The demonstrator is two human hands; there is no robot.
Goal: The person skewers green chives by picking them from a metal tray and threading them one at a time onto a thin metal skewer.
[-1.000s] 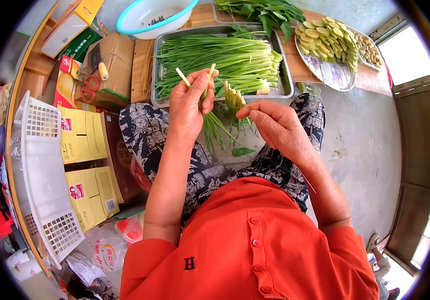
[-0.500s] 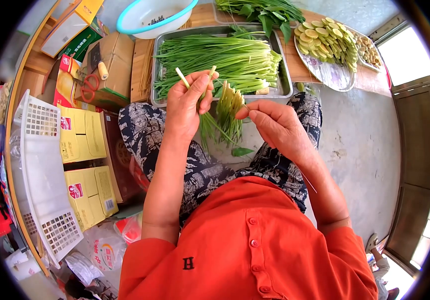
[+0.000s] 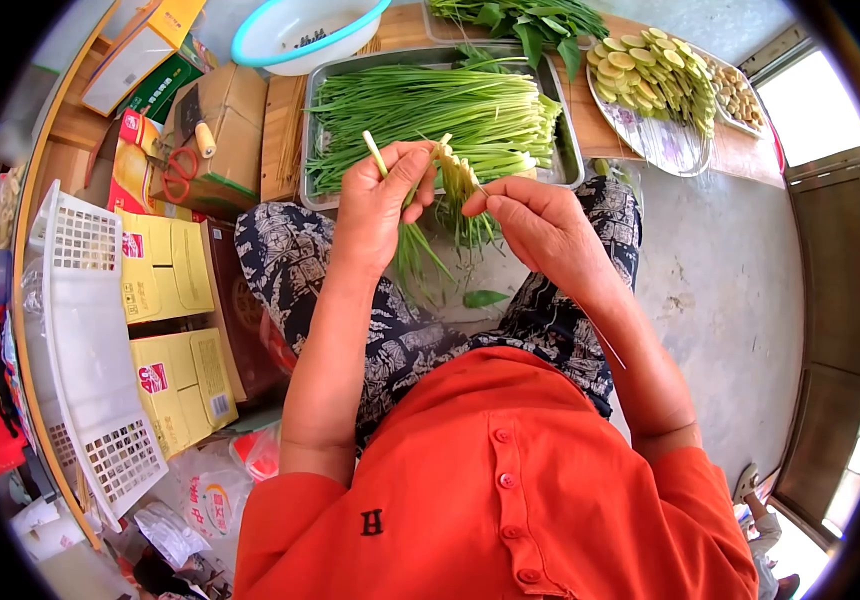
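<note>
A: What is the left hand (image 3: pixel 378 205) closed on, up near the top centre of the frame?

B: Chive stalks (image 3: pixel 374 152). Thumb and forefinger are pinched together around them, with a pale end poking up above the fingers and green leaves drooping below the palm. How many there are, I can't tell.

A: And the right hand (image 3: pixel 550 235)?

B: Its thumb and forefinger are clamped on what looks like a thin skewer (image 3: pixel 607 346), whose far part shows along the forearm. A threaded bunch (image 3: pixel 462 188) hangs just off those fingertips, between the two hands, pale ends up. Whether it touches the left fingers is hidden.

A: How would they handle?

B: Light, I'd judge: crisp near the pale base, limp and maybe slippery toward the leaf tips. Squeeze hard and they'd bruise or split, so a soft pinch on the firm white part seems best. The skewer should be stiff but slim, better held close to the bunch.

A: Anything beyond the hands?

B: More chives (image 3: pixel 430 105) lie in the metal tray (image 3: pixel 571 130) at the upper centre, on the wooden table (image 3: pixel 593 120).
</note>
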